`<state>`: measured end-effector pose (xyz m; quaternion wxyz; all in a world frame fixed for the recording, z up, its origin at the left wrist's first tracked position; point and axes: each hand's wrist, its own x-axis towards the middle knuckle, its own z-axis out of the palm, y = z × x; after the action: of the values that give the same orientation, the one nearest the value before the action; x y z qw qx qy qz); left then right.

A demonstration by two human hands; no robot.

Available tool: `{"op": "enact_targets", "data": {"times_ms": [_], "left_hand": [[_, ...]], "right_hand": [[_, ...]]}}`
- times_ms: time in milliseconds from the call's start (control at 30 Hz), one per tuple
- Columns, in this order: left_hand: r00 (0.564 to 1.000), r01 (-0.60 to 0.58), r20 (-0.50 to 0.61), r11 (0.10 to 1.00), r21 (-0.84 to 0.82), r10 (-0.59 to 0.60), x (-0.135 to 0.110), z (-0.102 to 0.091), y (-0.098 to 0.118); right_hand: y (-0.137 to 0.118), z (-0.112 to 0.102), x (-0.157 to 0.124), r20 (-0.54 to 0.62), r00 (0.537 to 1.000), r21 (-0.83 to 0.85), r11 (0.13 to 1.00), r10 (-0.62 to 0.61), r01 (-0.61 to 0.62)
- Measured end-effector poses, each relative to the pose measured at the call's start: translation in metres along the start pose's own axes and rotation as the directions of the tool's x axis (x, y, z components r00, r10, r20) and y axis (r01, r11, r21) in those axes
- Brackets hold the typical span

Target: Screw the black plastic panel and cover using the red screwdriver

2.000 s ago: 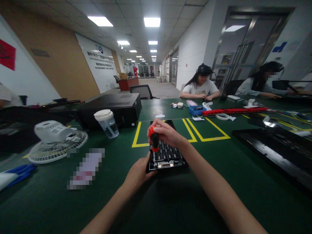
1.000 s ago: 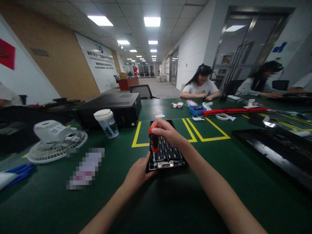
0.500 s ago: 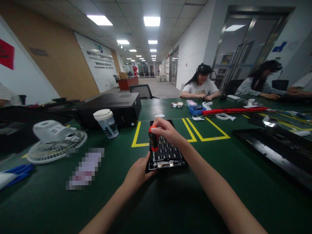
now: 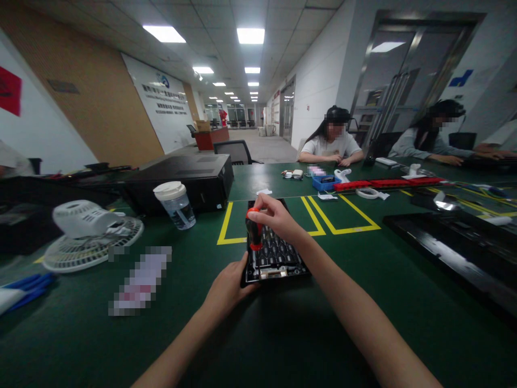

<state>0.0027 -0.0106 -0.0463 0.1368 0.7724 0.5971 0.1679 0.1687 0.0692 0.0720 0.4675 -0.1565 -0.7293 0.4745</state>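
My right hand (image 4: 277, 218) is closed around the top of a screwdriver (image 4: 254, 231) with a red and black handle. The screwdriver stands nearly upright, its shaft pointing down at the near left part of a black rectangular device (image 4: 278, 249). Rows of dark rounded shapes cover the device's open face, and a pale strip with small metal parts runs along its near end. My left hand (image 4: 228, 283) grips the near left corner, thumb along the side edge and the other fingers partly hidden. Whether the tip sits in a screw is too small to tell.
Left of the device are a lidded clear cup (image 4: 175, 205), a white fan (image 4: 92, 231) and a black computer case (image 4: 181, 178). A long black panel (image 4: 448, 264) lies to the right. Beyond yellow tape stands a blue tray (image 4: 324, 183); a person (image 4: 333, 140) sits behind it.
The view has shifted very slightly. Both hands, the screwdriver and the device keep practically the same positions.
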Motion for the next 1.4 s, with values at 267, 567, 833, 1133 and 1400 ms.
{"op": "enact_targets", "data": {"times_ms": [267,567,833,1133,1400], "left_hand": [[1.0,0.017,0.007,1.0,0.004,-0.017,0.0,-0.002,0.003],[1.0,0.0,0.003,1.0,0.012,0.0,0.001,0.0,0.001],[1.0,0.01,0.004,1.0,0.008,-0.01,0.0,0.0,0.0],[1.0,-0.007,-0.003,1.0,0.019,0.007,0.001,0.0,0.0],[1.0,0.01,0.007,1.0,0.029,-0.01,0.0,0.0,0.0]], "right_hand": [[-0.001,0.0,0.0,-0.017,1.0,-0.026,1.0,0.005,-0.006],[-0.003,0.001,-0.001,-0.028,1.0,-0.026,1.0,-0.007,0.007],[-0.003,0.003,-0.002,-0.063,0.998,-0.08,0.997,-0.019,0.013],[-0.006,0.008,-0.003,-0.104,0.994,-0.138,0.99,-0.027,0.012],[-0.005,0.011,-0.004,-0.173,0.983,-0.281,0.96,-0.058,0.008]]}}
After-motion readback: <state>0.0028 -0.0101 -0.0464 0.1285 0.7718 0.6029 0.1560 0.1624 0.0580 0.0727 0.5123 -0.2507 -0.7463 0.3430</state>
